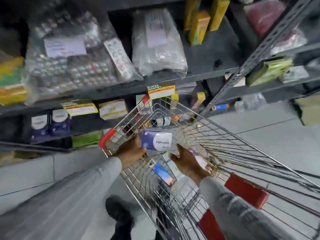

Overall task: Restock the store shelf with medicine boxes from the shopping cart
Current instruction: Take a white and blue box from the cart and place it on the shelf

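Left hand (132,149) is gripping the purple-and-white medicine box (156,141) by its left end, fingers wrapped on that edge, box sticking out to the hand's right and slightly up, print upside down to the camera. Box is hovering over the open shopping cart (225,153), inside the wire rim, not resting on anything.

Right hand (187,162) is sitting just below and right of the box, fingertips reaching up at the box's lower right corner; contact is blurred, cannot tell if it is touching. This hand is curling around something pale and flat underneath its palm, looks like another pack, but too smeared to say for sure.

Below both hands, down in the cart basket, a blue box (162,172) is lying tilted, between the two wrists. More small packs are sitting farther ahead of the hands at the cart's front end, blurry.

Shelf (121,89) is standing ahead and to the left of the left hand; matching purple boxes (50,123) are standing on a lower level, well left of the held box. Grey sleeves are covering both forearms.
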### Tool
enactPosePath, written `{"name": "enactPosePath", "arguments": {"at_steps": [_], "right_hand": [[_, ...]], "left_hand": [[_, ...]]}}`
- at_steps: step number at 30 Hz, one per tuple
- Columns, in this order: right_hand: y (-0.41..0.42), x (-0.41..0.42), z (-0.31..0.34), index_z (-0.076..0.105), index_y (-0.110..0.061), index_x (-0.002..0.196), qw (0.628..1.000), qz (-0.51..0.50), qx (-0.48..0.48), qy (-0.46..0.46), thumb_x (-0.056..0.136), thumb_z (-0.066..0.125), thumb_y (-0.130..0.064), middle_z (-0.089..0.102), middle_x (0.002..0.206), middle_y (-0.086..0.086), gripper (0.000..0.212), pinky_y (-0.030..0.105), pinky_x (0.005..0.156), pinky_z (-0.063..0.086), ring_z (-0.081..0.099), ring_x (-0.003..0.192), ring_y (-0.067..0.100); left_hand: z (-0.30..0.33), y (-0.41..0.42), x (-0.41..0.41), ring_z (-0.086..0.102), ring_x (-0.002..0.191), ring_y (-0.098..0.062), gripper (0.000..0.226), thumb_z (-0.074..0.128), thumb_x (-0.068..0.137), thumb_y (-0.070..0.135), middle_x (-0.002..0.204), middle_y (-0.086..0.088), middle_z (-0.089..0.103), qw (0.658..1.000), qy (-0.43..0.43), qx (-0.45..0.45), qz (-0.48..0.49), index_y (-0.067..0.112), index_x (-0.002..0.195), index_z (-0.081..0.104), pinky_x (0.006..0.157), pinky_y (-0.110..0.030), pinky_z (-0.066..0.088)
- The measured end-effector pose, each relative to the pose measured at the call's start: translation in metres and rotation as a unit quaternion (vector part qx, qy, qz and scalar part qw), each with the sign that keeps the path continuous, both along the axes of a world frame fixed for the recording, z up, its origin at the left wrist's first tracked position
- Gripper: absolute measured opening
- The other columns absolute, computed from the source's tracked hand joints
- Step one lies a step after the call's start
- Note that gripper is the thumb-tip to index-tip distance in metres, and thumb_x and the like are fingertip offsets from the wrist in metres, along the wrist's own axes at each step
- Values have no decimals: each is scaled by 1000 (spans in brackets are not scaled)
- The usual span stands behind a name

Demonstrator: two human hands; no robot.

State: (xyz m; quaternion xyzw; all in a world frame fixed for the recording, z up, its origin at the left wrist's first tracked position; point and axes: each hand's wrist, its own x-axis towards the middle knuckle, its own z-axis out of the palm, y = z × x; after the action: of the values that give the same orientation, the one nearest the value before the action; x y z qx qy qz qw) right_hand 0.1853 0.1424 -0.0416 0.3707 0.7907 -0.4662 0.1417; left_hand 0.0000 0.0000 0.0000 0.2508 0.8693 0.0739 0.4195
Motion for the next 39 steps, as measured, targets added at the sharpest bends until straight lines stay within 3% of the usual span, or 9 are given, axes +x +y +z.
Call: {"name": "enactPosePath", "arguments": {"at_steps": [3, 5, 8, 11, 13, 15, 22, 26, 39], "right_hand": [[2, -17, -24, 46, -19, 138, 993, -44, -92, -52, 98, 56, -37, 69, 108, 5, 44, 31, 66, 52, 61, 74, 16], [3, -29, -39, 50, -18, 134, 989, -69, -118, -57, 96, 60, -29, 69, 116, 7, 41, 40, 78, 57, 67, 92, 25], [3, -39, -51, 55, -14, 133, 974, -131, -181, -29, 90, 63, 0, 67, 122, 10, 45, 48, 92, 56, 64, 114, 30], [2, -38, -43, 59, -13, 128, 975, -159, -153, -10, 87, 65, 2, 70, 115, 4, 44, 35, 83, 61, 69, 101, 15], [0, -30, -24, 62, -11, 118, 981, -164, -105, 14, 86, 68, 2, 69, 102, -2, 35, 8, 63, 52, 63, 79, -7], [-3, -24, -1, 66, -18, 113, 982, -172, -51, 59, 83, 73, 3, 69, 95, -7, 38, 2, 57, 44, 64, 81, -3], [-22, -17, 130, 73, -23, 120, 926, -242, 19, 288, 84, 77, -5, 73, 110, 0, 41, 32, 81, 57, 68, 102, 18], [-39, -31, 231, 76, -26, 116, 884, -235, 54, 401, 92, 68, -18, 71, 100, -6, 26, 40, 86, 51, 61, 97, 23], [-166, -149, 498, 70, -24, 127, 834, -60, 31, 548, 101, 59, -26, 74, 122, -3, 28, 50, 96, 55, 69, 114, 21]], "left_hand": [[-25, 5, -7, 68, 101, -24, 75, 63, 95, 34, 144, -11, 57, 995, -66, -22, 76, 33, 158, 21, 78, -36, 56], [-38, 7, -8, 64, 92, -15, 77, 68, 92, 20, 140, -7, 57, 985, -123, -5, 122, 36, 155, 26, 70, -33, 55], [-57, 6, -6, 60, 115, -17, 83, 73, 74, 21, 144, -1, 58, 972, -179, 30, 152, 36, 148, 40, 98, -42, 55], [-74, 2, -7, 65, 117, -22, 92, 70, 51, 42, 127, 2, 67, 966, -186, 57, 168, 30, 140, 51, 103, -48, 54], [-47, 3, -3, 68, 115, -24, 79, 66, 63, 31, 125, 1, 69, 967, -180, 72, 168, 31, 141, 52, 95, -46, 58], [-15, 2, 1, 68, 104, -16, 69, 64, 80, 16, 126, 4, 67, 967, -161, 102, 169, 35, 145, 49, 76, -30, 56], [105, -14, -2, 65, 110, -19, 57, 64, 93, 23, 133, -6, 67, 921, -105, 327, 185, 35, 147, 48, 85, -35, 56], [185, -39, -7, 67, 110, -38, 40, 64, 90, 43, 120, -17, 70, 872, -84, 446, 181, 39, 130, 64, 94, -59, 52], [451, -195, -82, 69, 117, -13, 35, 56, 102, 39, 123, 9, 75, 734, -7, 658, 168, 33, 136, 61, 99, -37, 54]]}}
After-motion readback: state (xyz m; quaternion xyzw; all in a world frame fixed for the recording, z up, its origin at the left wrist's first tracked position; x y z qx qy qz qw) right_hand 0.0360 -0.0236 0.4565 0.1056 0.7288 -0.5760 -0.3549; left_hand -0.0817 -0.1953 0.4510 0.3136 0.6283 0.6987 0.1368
